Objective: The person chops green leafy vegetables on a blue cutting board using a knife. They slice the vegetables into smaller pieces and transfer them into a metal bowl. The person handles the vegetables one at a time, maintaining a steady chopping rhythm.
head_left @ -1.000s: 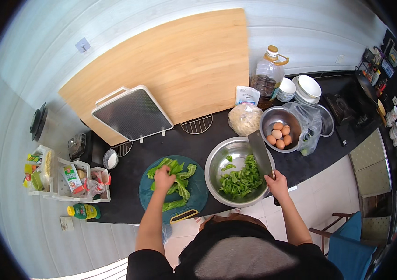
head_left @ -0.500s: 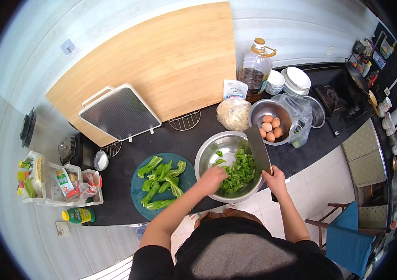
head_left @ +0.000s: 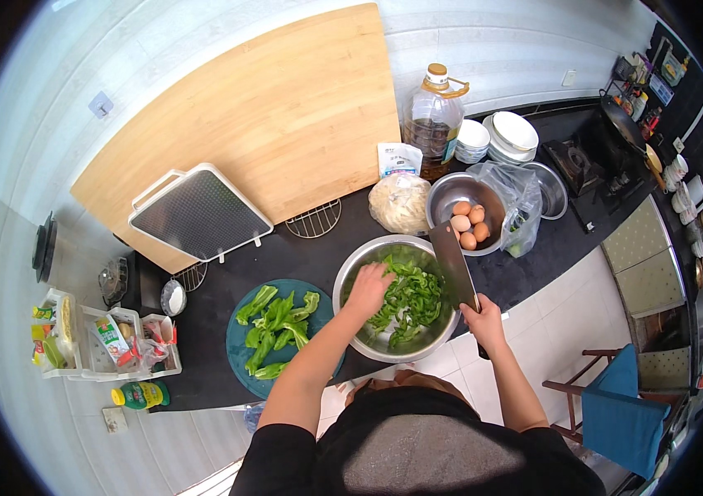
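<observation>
A stainless steel bowl (head_left: 346, 318) at the counter's front edge holds sliced green peppers (head_left: 413, 304). Into it reaches my left hand (head_left: 369, 289), its fingers slightly apart and touching the slices at the far left side. The fingertips are partly lost among the green. My right hand (head_left: 485, 322) is closed around the handle of a cleaver (head_left: 452, 263). Its broad blade points away from me, tilted over the bowl's right rim. Left of the bowl, a round dark green cutting board (head_left: 240, 339) carries larger pieces of green pepper (head_left: 279, 321).
Behind the bowl are a metal bowl (head_left: 444, 193) of brown eggs, a plastic bag (head_left: 525, 198), a bagged pale food (head_left: 399, 203) and an oil jug (head_left: 434, 124). A wooden board (head_left: 244, 107) leans on the wall. A blue chair (head_left: 624, 413) stands at right.
My left hand has moved to the far left part of the bowl, and the pepper slices have shifted and spread. The cleaver stays in my right hand. The whole view has shifted slightly.
</observation>
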The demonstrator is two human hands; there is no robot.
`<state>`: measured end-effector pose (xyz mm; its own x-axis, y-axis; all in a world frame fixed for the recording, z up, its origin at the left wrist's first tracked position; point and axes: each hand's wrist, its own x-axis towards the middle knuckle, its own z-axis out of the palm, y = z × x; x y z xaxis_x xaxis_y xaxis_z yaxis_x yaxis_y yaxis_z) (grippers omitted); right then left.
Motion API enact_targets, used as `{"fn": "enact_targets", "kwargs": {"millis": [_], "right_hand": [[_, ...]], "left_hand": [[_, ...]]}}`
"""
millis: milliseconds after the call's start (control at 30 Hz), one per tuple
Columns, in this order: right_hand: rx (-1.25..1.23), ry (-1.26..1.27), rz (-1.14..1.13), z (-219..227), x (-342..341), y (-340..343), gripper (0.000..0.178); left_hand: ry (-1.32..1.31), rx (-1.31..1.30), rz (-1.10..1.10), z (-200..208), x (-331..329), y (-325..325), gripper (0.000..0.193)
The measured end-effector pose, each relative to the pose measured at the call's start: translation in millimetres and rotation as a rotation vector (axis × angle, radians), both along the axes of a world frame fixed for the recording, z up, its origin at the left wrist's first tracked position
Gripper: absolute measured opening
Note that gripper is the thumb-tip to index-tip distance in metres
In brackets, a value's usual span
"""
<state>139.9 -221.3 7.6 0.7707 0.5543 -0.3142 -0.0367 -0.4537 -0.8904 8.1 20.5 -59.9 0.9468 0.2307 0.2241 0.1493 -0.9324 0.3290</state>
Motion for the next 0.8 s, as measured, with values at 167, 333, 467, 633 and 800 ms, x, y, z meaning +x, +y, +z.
{"fn": "enact_targets", "kwargs": {"millis": [167,333,467,633,800], "right_hand": [[0.012,-0.009,0.016,-7.8,0.0,3.3,0.015],[0.001,-0.033,0.035,-9.2,1.9,5.4,0.016],[0.02,-0.033,0.028,-13.7,2.6,8.6,0.017],[0.004,-0.049,0.067,-6.1,0.7,16.1,0.017],[0.004,-0.095,0.1,-12.5,-0.4,21.9,0.017]], "left_hand": [[0.076,0.085,-0.353,9.2,1.9,-50.5,0.055],[0.292,0.358,-0.014,12.0,-0.6,-16.5,0.027],[0.098,0.109,0.173,12.4,-14.4,13.8,0.011],[0.399,-0.269,0.386,9.0,-22.9,-18.9,0.021],[-0.04,-0.415,0.342,-4.2,-33.6,-20.2,0.033]]}}
